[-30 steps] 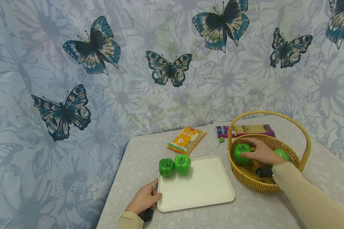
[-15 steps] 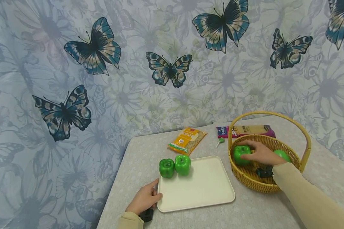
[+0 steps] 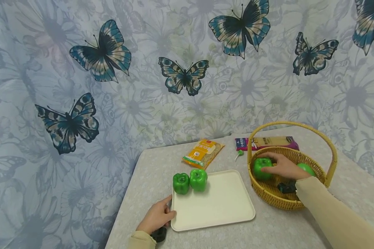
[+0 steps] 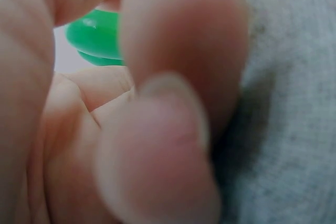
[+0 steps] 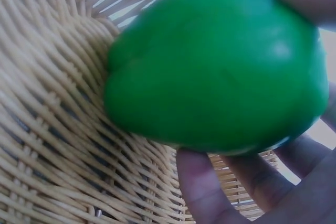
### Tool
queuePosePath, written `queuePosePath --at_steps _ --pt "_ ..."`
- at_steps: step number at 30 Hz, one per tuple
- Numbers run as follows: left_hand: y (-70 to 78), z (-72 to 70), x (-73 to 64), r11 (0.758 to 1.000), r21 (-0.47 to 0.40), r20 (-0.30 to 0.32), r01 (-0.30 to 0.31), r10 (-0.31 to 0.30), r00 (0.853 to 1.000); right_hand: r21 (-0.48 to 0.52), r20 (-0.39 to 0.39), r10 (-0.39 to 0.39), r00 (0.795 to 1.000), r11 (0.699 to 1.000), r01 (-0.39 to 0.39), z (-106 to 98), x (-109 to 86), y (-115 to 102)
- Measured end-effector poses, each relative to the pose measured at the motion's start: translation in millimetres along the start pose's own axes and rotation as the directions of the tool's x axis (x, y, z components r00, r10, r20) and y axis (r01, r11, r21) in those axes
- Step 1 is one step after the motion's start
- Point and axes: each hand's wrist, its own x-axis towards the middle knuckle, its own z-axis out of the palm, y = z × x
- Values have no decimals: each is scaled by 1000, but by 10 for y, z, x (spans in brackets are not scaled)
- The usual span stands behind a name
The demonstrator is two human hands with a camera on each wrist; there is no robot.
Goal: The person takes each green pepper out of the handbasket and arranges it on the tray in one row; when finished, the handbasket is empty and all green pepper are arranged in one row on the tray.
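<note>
Inside the wicker basket (image 3: 261,195), my right hand (image 3: 283,166) grips a green bell pepper (image 3: 261,168), thumb on one side and fingers on the other. The right wrist view shows this glossy pepper (image 5: 215,66) close against the woven wall. My left hand (image 3: 157,215) holds the left edge of the cream tray (image 3: 221,204), thumb at the rim. In the left wrist view its curled fingers (image 4: 184,19) fill the picture, with some green behind. Two bell peppers stand side by side at the tray's back left corner, one darker (image 3: 181,183) and one brighter (image 3: 198,180).
Another round green item (image 3: 306,168) lies at the basket's right, partly behind my wrist. The basket's tall handle (image 3: 286,122) arches over my right hand. Behind are an orange food packet (image 3: 204,153), a green lollipop (image 3: 240,152) and a long purple packet (image 3: 274,141) near the wall.
</note>
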Motion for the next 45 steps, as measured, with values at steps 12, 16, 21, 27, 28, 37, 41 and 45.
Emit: queuePosePath --at_steps 12,16,21,27,28,37,41,45 --pt "-9 6 1 1000 -1 7 12 -12 1000 -13 8 30 1000 999 -30 3 22 -35" --pt "0 6 2 1000 0 6 15 -15 1000 -17 -4 23 1000 1000 -24 0 30 -56" --pt "6 -5 -6 1000 -1 0 20 -20 1000 -17 -16 26 1000 1000 -27 -19 41 -112" --pt "8 -1 -10 1000 12 4 12 -12 1000 -15 -36 13 999 1000 -13 -72 30 -145" --pt "6 1 -11 1000 15 3 9 -9 1000 -12 -38 3 999 1000 -3 -80 28 -152" --pt "0 3 -14 1000 23 0 6 -6 1000 -12 -39 4 999 1000 -5 -120 2 -234" --pt "3 3 -12 1000 25 -1 9 -9 1000 -10 -49 17 999 1000 -18 -141 -8 -277" --pt "10 -6 -18 1000 26 -2 10 -10 1000 -26 -58 13 998 1000 -15 -179 -31 -345"
